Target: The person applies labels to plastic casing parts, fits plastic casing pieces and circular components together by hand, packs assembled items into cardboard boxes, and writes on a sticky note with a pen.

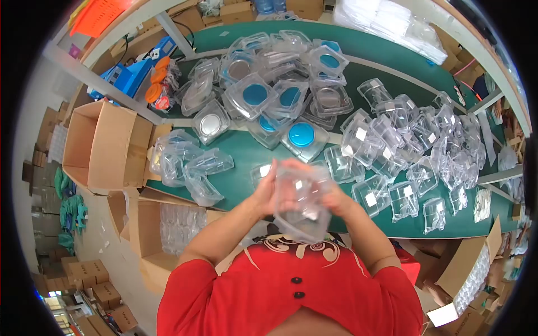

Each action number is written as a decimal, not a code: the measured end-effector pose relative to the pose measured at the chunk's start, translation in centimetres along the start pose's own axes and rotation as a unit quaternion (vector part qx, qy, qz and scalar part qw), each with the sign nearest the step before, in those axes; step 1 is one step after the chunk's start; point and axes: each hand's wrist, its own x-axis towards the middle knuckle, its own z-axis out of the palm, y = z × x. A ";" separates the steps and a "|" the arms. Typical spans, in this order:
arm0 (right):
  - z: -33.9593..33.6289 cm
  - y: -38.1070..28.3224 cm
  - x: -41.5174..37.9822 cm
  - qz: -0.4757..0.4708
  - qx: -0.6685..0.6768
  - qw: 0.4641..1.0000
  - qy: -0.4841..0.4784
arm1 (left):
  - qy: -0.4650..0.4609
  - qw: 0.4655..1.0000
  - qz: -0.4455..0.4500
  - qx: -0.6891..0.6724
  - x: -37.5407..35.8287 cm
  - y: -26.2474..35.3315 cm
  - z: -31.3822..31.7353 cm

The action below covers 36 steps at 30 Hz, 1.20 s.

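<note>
A clear plastic case (305,215) is held up in front of the red shirt, over the front edge of the green table. My left hand (265,190) grips its left side, with some fingers seen through the plastic. On the opposite side, my right hand (336,199) is closed on the case, slightly blurred. Behind it lies a clear case with a bright blue disc (301,135), at the front of a heap of similar cases (280,67) with blue or silver discs. Another small clear piece (260,172) lies beside my left hand.
Many clear plastic pieces (406,134) cover the right of the green table (241,148). A few clear shells (182,162) lie at left. Open cardboard boxes (103,145) stand left, one holding stacked clear plastic (182,227). Orange-lidded jars (157,84) stand by blue devices (131,73).
</note>
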 end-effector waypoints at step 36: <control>5.0 -0.8 -1.7 0.162 -0.272 0.949 -0.002 | 0.210 0.901 0.265 0.270 -8.3 -6.6 -0.2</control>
